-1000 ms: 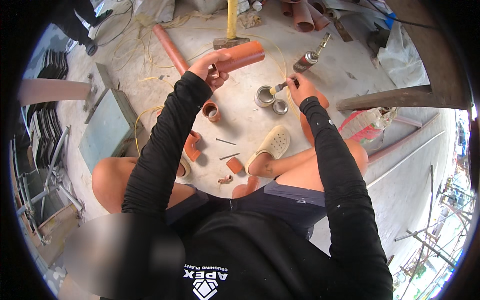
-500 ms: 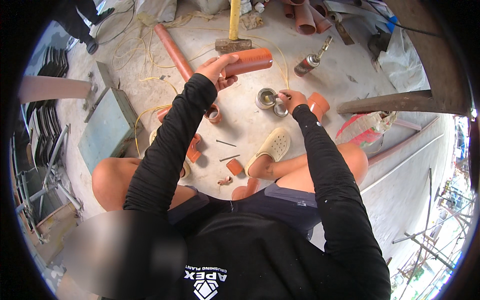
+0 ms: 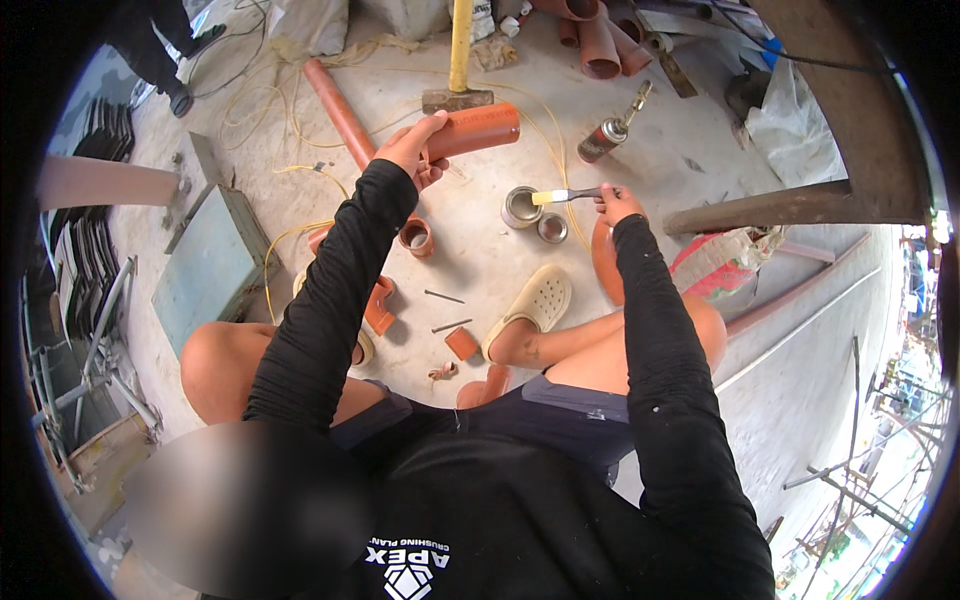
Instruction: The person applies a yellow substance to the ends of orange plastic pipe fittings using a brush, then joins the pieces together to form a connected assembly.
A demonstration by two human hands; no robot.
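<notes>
My left hand (image 3: pixel 412 150) is closed round the near end of a short orange-brown plastic pipe (image 3: pixel 475 131), held above the floor and pointing to the right. In my right hand (image 3: pixel 617 203) is the dark handle of a paintbrush (image 3: pixel 565 196) with pale bristles. The bristle end is over the rim of an open metal can (image 3: pixel 520 208); I cannot tell whether it touches. Beside that can lies its small round lid or cup (image 3: pixel 552 228). A short pipe fitting (image 3: pixel 416 238) stands on the floor below my left forearm.
A sledgehammer (image 3: pixel 458 99) with a yellow handle stands beyond the pipe. A gas torch canister (image 3: pixel 603 141) is at the right. Nails (image 3: pixel 444 297), an elbow fitting (image 3: pixel 380 306) and a long pipe (image 3: pixel 338 112) lie around. A timber beam (image 3: pixel 770 207) crosses at the right.
My right hand has drawn the paintbrush up out of the can and moved right, bringing its bristles into view. My left hand and the pipe have shifted slightly left in the picture.
</notes>
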